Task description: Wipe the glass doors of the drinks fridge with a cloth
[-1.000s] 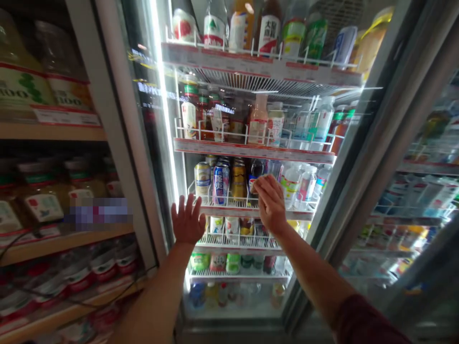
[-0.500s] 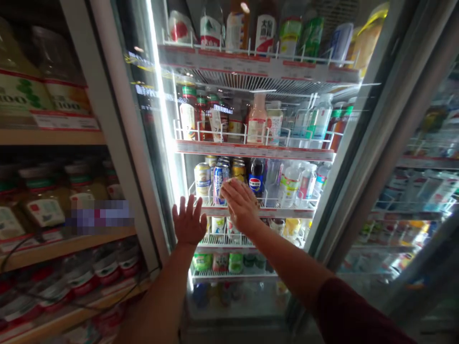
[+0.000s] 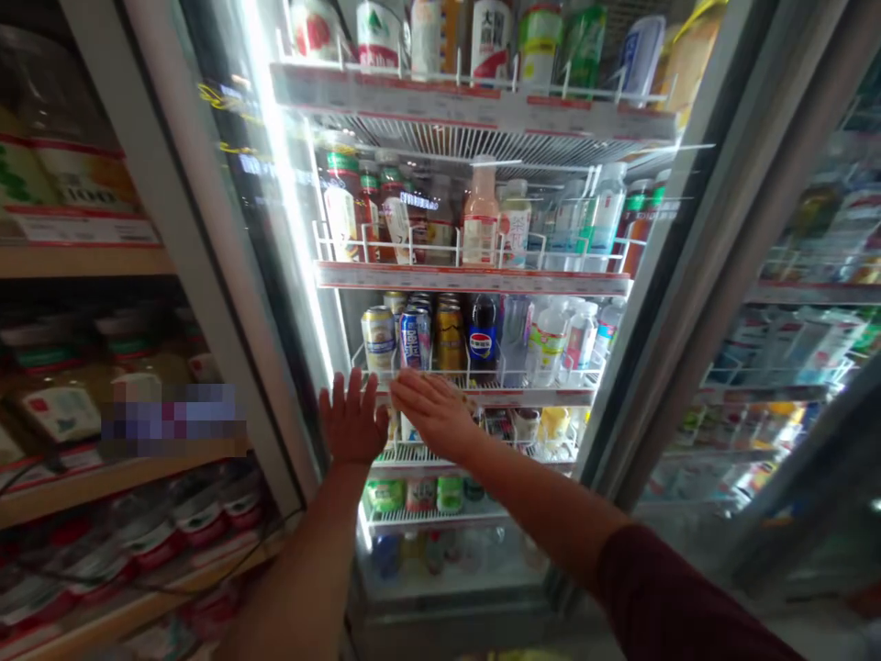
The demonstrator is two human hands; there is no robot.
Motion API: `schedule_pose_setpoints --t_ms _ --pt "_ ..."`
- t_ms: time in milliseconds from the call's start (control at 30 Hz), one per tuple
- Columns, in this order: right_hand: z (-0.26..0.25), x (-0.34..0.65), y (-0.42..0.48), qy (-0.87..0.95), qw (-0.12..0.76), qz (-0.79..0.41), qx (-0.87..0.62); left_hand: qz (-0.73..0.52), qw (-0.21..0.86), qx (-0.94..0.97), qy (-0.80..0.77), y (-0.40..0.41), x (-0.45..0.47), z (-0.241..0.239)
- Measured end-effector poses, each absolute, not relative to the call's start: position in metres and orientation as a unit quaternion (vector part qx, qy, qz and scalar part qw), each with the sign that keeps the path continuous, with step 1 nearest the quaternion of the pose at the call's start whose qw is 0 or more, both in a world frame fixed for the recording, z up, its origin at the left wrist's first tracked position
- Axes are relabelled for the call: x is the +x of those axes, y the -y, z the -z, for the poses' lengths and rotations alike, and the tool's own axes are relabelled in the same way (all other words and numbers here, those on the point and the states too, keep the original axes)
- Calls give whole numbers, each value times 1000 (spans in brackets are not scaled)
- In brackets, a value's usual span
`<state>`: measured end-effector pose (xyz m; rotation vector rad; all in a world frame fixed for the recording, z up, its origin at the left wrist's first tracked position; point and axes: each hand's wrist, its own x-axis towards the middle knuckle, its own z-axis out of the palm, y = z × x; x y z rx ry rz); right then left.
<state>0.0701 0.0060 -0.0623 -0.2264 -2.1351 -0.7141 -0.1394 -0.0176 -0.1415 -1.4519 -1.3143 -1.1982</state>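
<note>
My left hand [image 3: 352, 422] is spread against the glass door [image 3: 447, 569] of a lit drinks fridge, fingers pointing up and nothing in it. Just to its right, my right hand [image 3: 433, 413] lies flat over the glass with its fingers together, pressing a cloth. Only a small patterned edge of this cloth [image 3: 469, 402] shows beside the palm; the rest is hidden under the hand. Behind the glass, above the right hand, stand a blue-and-pink can [image 3: 415, 340], a gold can [image 3: 450, 338] and a dark cola bottle [image 3: 483, 338].
Fridge shelves [image 3: 474, 277] with wire guards hold rows of bottles and cans. A metal door frame [image 3: 716, 275] runs down the right side, with another fridge beyond. On the left, wooden shelves [image 3: 83, 261] carry juice bottles and red-labelled jars, and a dark cable hangs across them.
My right hand has slid down and left across the glass with the cloth, closer to my left hand. The left hand stays spread on the door. The view has shifted slightly.
</note>
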Motion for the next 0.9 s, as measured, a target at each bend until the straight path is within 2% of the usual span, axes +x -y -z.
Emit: schedule_pose_setpoints --t_ms 67,200,267,333,433,500,700,767,900 --pt "60 88 -10 861 421 274 -85 465 416 -573 531 18 -140 142" --pt "35 123 -26 770 566 234 -179 462 388 -580 548 18 -141 144" --pt "40 129 -29 731 610 227 -205 463 377 -582 552 18 -141 144" --pt "63 128 -27 762 577 232 -181 458 392 -578 550 18 -140 143" --pt "98 132 -20 859 437 253 -91 453 424 -575 533 19 -139 140" --pt "100 144 -20 877 401 254 -80 460 425 -575 527 20 -138 139" --pt "68 181 -32 723 619 221 -213 474 389 -574 544 18 -140 140" --pt "83 182 -28 746 593 238 -188 474 387 -578 539 18 -141 140" --pt "105 198 -23 860 426 260 -103 469 384 -579 545 17 -141 140"
